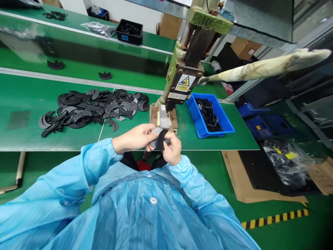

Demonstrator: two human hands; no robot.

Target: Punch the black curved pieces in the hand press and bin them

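A curved black and grey part (159, 139) is held between both hands just in front of the press base (154, 116). My left hand (137, 138) pinches its left side with thumb and fingers. On its right side, the fingers of my right hand (172, 148) are closed around the edge. Above the hands stands the hand press (179, 81) with a warning label and a long wrapped lever. A large pile of similar curved parts (83, 109) lies on the green table to the left. Thin black pieces fill a blue bin (200, 130) right of the press.
The press lever (267, 69) reaches out to the upper right. On the conveyor (78, 74) behind the table lie two small groups of curved parts. A black bin (130, 39) and plastic bags stand further back. Cardboard (234, 177) and bagged parts (286, 163) are at the right.
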